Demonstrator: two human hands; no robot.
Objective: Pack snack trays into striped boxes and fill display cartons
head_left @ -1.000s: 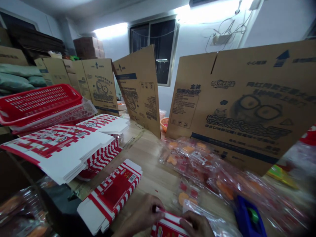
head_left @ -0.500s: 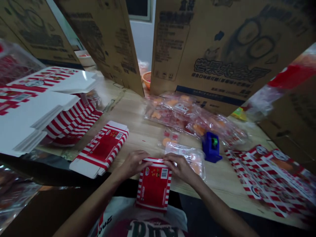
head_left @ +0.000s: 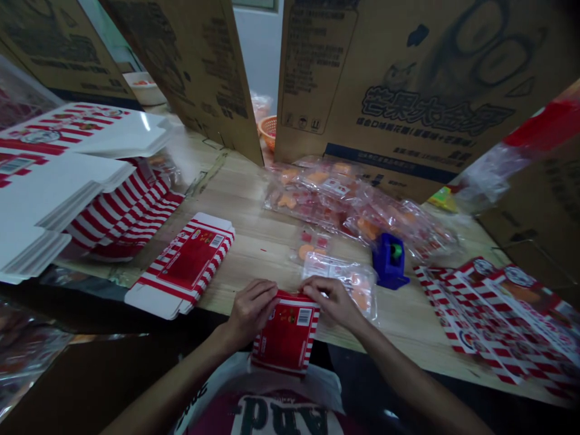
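A red box (head_left: 286, 338) with striped edges and a barcode stands between my hands at the table's front edge, against my shirt. My left hand (head_left: 254, 311) grips its upper left corner, fingers curled over the top edge. With fingers bent, my right hand (head_left: 333, 301) pinches the upper right corner. Just beyond the right hand lie clear packets (head_left: 342, 277) with orange and white pieces inside. Another red box (head_left: 193, 260), with its white end flap out, lies flat to the left. A blue tape dispenser (head_left: 388, 263) sits to the right of the packets.
Flattened white and red cartons (head_left: 58, 193) are stacked at the left. Clear bags (head_left: 339, 193) are heaped at the back, before upright cardboard sheets (head_left: 385, 72). Striped printed boxes (head_left: 498, 314) lie at the right, and an orange basket (head_left: 269, 130) is behind the cardboard.
My left hand has come down from the top edge to the box's upper left side, its fingers more closed. The right hand stays at the right corner. The view has shifted slightly.
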